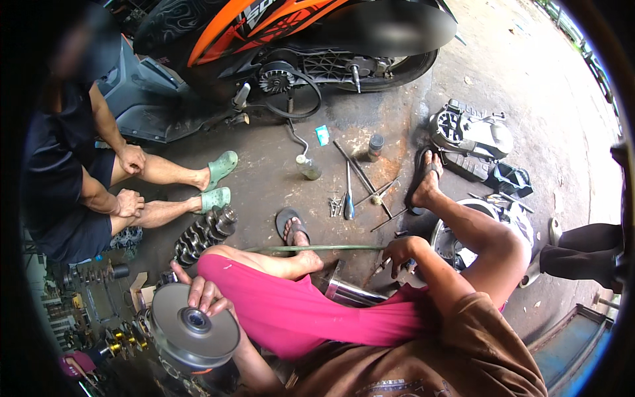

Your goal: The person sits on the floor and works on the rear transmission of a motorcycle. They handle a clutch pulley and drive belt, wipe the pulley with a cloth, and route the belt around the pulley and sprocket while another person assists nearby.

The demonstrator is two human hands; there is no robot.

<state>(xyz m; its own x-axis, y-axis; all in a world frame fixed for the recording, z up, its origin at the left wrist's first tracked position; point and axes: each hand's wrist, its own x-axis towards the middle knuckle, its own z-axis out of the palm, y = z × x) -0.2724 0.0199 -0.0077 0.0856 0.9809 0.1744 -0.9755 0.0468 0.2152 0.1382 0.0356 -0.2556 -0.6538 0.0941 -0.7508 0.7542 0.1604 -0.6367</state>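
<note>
My left hand (pixel 210 298) is closed on a round grey metal scooter pulley (pixel 175 317), fingers over its flat face beside the centre bearing. The pulley is upright, left of my left knee. My right hand (pixel 403 253) hangs by my right leg with its fingers bent and apart, above several small tools (pixel 378 268) on the ground. A long green rod (pixel 331 247) lies across in front of me, its right end close to my right fingers; whether they touch it I cannot tell. Below it is a shiny metal cylinder (pixel 350 292), partly covered by my pink shorts.
An orange and black scooter (pixel 264 40) stands ahead, its drive side uncovered with a belt (pixel 311 99) hanging. A screwdriver (pixel 349 198), a cross wrench (pixel 364 175) and a jar (pixel 376 147) are on the ground. Engine covers (pixel 469 135) lie right. Another person (pixel 73 172) sits left.
</note>
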